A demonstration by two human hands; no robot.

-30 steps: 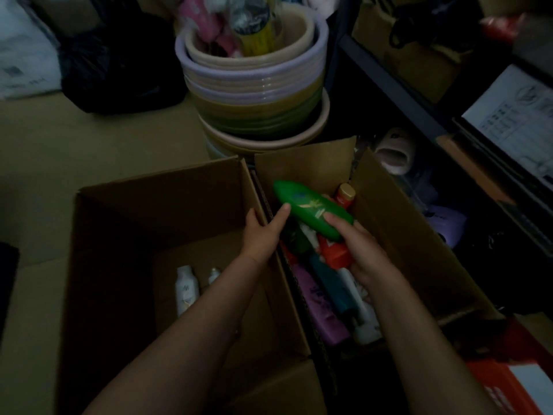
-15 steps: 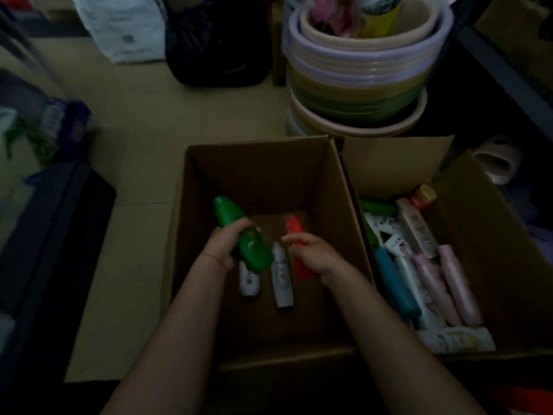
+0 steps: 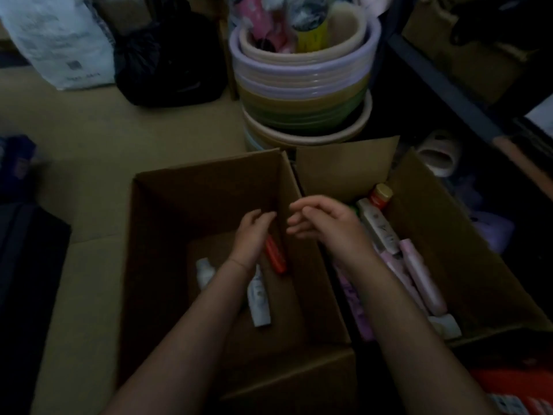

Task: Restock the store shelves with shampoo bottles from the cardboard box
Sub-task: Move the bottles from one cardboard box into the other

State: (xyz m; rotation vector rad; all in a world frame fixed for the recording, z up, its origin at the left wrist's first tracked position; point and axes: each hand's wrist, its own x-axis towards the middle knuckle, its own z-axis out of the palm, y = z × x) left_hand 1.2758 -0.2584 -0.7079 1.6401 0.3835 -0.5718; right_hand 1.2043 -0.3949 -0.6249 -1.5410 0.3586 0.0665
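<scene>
Two open cardboard boxes stand side by side on the floor. The left box [image 3: 167, 235] holds a red bottle [image 3: 276, 256] and two white bottles [image 3: 259, 298], one of them partly under my forearm. The right box [image 3: 466, 265] holds several shampoo bottles, among them a pink one [image 3: 420, 281], a white one [image 3: 377, 230] and a red one with a gold cap [image 3: 380, 194]. My left hand [image 3: 254, 235] hangs inside the left box just above the red bottle, fingers loosely curled and empty. My right hand [image 3: 326, 223] hovers over the wall between the boxes, relaxed and empty.
A stack of plastic basins [image 3: 305, 85] stands right behind the boxes. A black bag [image 3: 167, 61] and a white sack [image 3: 57, 40] lie at the back left. Dark shelving [image 3: 449, 85] runs along the right, with a slipper [image 3: 440, 154] under it. A dark case [image 3: 24, 280] lies at left.
My left hand has let go of the green bottle, now out of sight, and my right hand has released the red bottle into the left box. The right hand has moved right, toward the full box.
</scene>
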